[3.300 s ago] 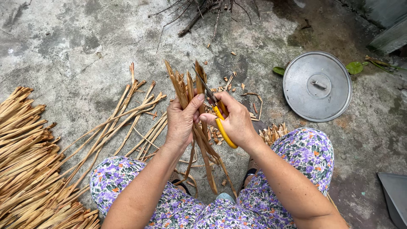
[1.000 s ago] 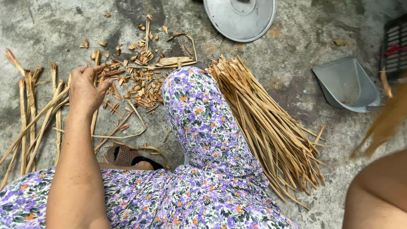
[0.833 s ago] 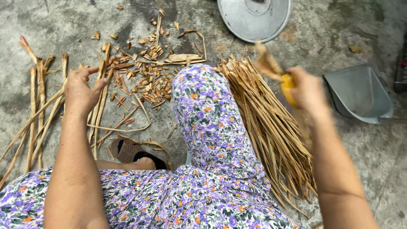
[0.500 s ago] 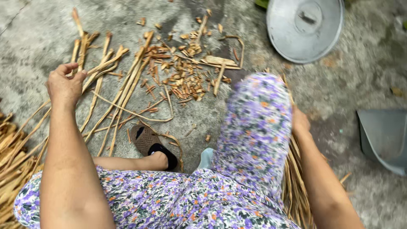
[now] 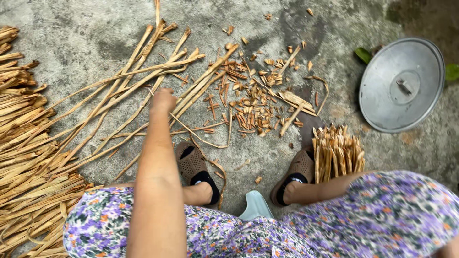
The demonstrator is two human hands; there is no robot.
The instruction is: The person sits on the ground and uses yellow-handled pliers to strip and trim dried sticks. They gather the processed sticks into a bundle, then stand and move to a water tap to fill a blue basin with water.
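One left hand (image 5: 162, 101) reaches the loose strips (image 5: 143, 81); its grip unclear.

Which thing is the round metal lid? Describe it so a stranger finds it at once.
Start from the concrete floor and look to its far right edge, beyond the scatter of short cut chips. There lies the round metal lid, flat on the ground with a small handle at its centre. It is the only grey, shiny, circular thing among tan straight stalks, with green leaves peeking from beneath it.
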